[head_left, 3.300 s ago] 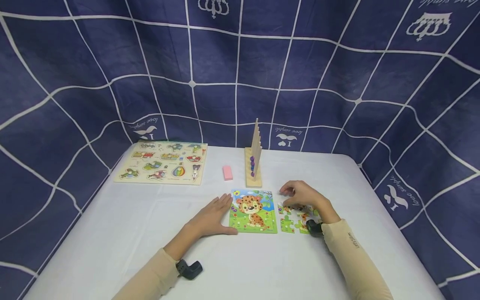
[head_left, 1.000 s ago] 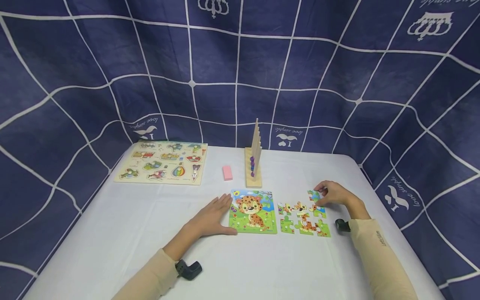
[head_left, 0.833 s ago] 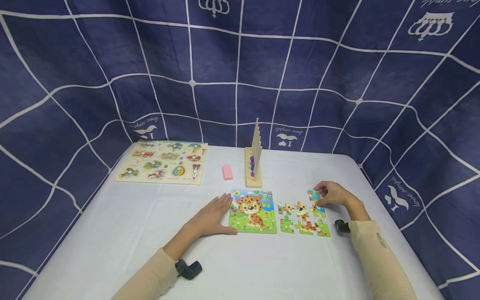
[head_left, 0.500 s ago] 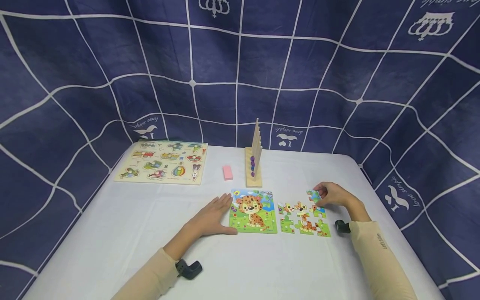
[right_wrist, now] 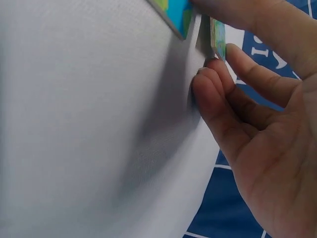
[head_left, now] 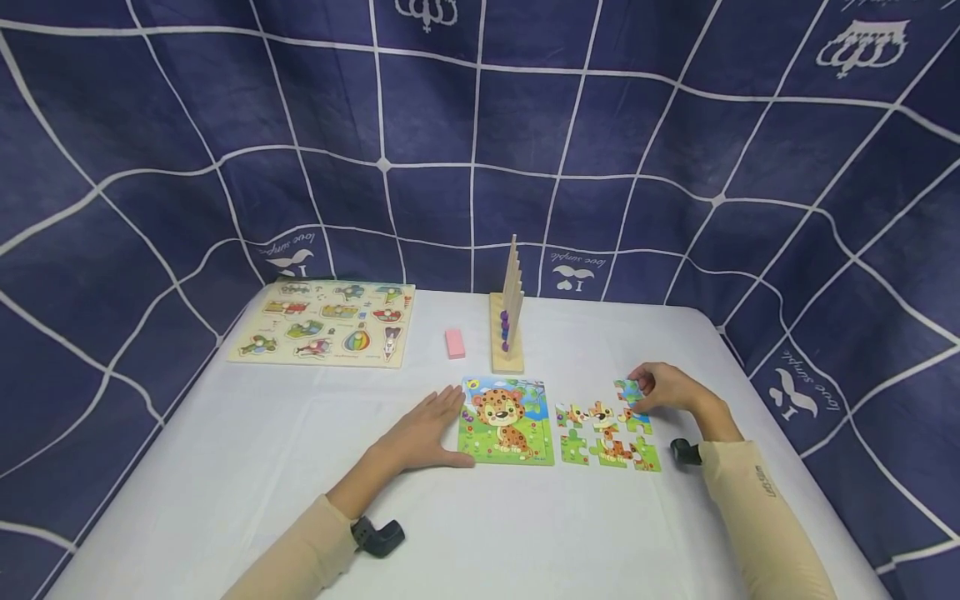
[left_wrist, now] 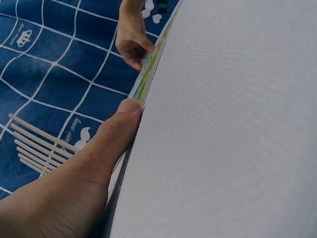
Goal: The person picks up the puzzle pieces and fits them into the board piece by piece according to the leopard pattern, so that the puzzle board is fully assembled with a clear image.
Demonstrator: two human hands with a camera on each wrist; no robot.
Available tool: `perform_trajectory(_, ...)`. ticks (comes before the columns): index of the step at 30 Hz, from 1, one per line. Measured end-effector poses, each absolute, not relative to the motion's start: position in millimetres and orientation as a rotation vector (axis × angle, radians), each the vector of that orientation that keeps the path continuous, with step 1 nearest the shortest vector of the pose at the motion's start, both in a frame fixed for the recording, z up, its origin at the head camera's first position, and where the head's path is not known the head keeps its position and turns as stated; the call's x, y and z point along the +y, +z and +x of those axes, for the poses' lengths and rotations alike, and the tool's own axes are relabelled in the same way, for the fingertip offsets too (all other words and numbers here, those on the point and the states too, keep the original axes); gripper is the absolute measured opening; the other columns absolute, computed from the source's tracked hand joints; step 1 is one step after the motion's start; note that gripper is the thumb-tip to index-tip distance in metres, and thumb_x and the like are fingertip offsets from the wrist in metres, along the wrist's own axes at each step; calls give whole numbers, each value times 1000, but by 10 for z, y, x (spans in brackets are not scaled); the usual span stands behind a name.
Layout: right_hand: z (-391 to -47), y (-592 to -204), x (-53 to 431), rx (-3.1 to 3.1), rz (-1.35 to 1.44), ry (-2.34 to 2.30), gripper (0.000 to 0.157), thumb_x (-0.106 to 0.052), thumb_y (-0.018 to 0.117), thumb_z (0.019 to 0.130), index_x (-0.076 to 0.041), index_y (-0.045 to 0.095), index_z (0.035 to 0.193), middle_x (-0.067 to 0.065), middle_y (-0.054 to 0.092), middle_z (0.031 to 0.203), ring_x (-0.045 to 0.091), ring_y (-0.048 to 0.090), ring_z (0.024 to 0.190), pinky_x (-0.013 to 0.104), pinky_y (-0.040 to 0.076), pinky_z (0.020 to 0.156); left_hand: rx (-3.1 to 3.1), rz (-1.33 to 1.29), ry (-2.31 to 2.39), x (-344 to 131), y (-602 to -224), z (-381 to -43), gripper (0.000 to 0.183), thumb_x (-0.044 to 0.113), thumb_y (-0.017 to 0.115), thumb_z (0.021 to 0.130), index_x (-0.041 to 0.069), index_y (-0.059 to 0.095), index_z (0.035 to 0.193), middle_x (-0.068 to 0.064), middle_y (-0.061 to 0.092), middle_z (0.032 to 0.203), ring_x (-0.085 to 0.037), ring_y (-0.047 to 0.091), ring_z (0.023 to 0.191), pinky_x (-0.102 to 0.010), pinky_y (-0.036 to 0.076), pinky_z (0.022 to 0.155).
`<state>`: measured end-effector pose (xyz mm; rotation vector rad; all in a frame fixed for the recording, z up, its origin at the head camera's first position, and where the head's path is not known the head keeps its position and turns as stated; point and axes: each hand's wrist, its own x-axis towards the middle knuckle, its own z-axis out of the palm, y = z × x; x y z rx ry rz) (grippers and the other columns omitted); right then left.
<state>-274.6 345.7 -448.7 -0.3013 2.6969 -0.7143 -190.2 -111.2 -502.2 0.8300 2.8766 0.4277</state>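
A square leopard-picture puzzle board lies mid-table in the head view. My left hand rests along its left side, thumb and fingers spread. In the left wrist view that thumb lies against the board's edge. To the right, several loose jigsaw pieces form a partly joined leopard picture. At this picture's far right corner my right hand pinches a blue-green jigsaw piece between thumb and index finger. The right wrist view shows this piece nearly edge-on beside the fingertips, the other fingers curled below.
Behind the board stands a wooden peg rack with upright rods and purple and blue beads. A pink block lies left of it. A wooden vehicle puzzle occupies the back left. Blue gridded cloth hangs behind the white table.
Since the earliest frame my right hand has moved right, from over the jigsaw pieces to their far right corner, uncovering them. During the last second both hands stay nearly still.
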Motion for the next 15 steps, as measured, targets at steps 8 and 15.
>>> perform_trajectory(8,-2714,-4519,3477,2768,-274,-684,60,-29,87,67,0,62,113,8,61,96,18,54,85,29,47,74,2876,832,416,-1121,-5016,-1908,119,86,52,72,5,21,155,-10,16,163,-25,16,152,-41,16,125)
perform_trajectory(15,-2706,-4541,3489,2780,-247,-699,61,-32,88,66,-1,63,113,8,62,95,18,55,84,28,47,73,2870,836,418,-1118,-5030,-1908,120,86,51,72,5,21,155,-10,16,163,-25,16,152,-40,15,125)
